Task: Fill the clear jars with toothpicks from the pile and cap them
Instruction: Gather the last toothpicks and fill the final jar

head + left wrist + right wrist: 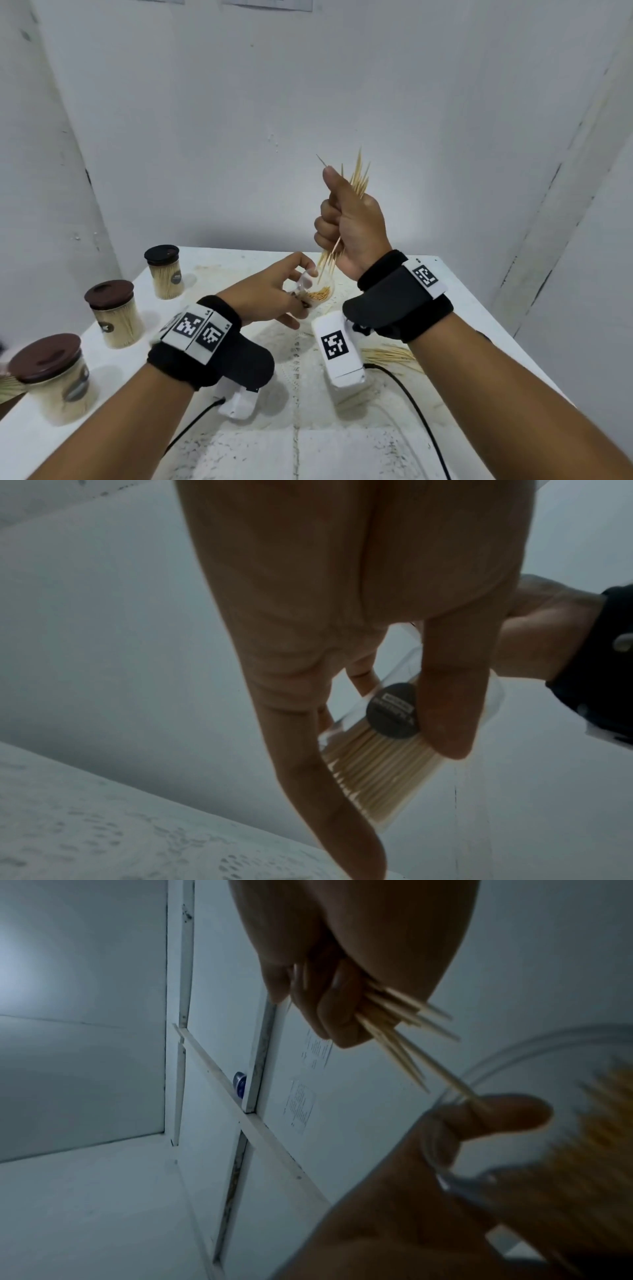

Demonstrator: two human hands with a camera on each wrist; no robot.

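table (394, 445): fills lower frame, loose pile (390, 354) at right-centre
capped jars (116, 313): three down the left edge, full already
right hand (349, 219): centre, fisted round a bundle (359, 178), tips aimed down
left hand (270, 298): just below, wrapped round open jar (317, 291), tilted, part full
tip: keep jar tilted toward the fist, line tips inside the rim, loosen slowly or they'll probably spill

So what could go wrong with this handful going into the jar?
The bundle of toothpicks in the right hand is splayed, so the outer ones may miss the open jar. The left hand holds that jar tilted off the table, so its contents could spill.
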